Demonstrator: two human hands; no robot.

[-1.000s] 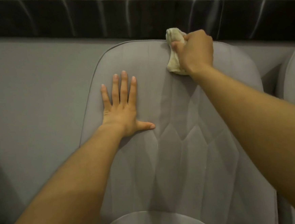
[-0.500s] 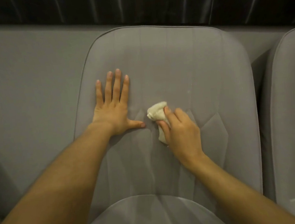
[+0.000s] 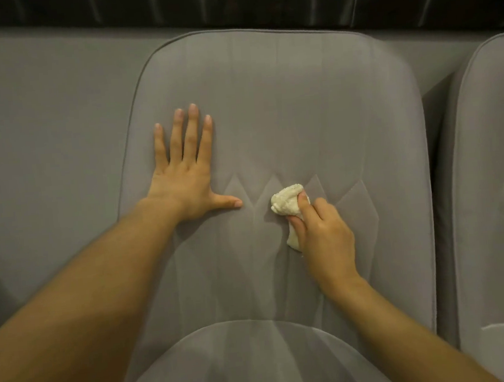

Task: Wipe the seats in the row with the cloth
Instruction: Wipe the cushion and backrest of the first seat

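Observation:
A grey upholstered seat fills the middle of the view, its backrest (image 3: 298, 102) upright before me and its cushion (image 3: 252, 362) at the bottom. My left hand (image 3: 185, 178) lies flat on the left half of the backrest, fingers spread, holding nothing. My right hand (image 3: 323, 236) is closed around a bunched cream cloth (image 3: 286, 203) and presses it against the middle of the backrest, just right of my left thumb. Part of the cloth is hidden under my fingers.
A second grey seat (image 3: 492, 190) stands close on the right, a narrow dark gap between the two. Behind the seats runs a grey wall (image 3: 43, 122) with a dark glossy band (image 3: 230, 2) along the top.
My right hand swept the cloth from the top edge of the backrest down to its middle, then shifted slightly right. My left hand stayed flat in place.

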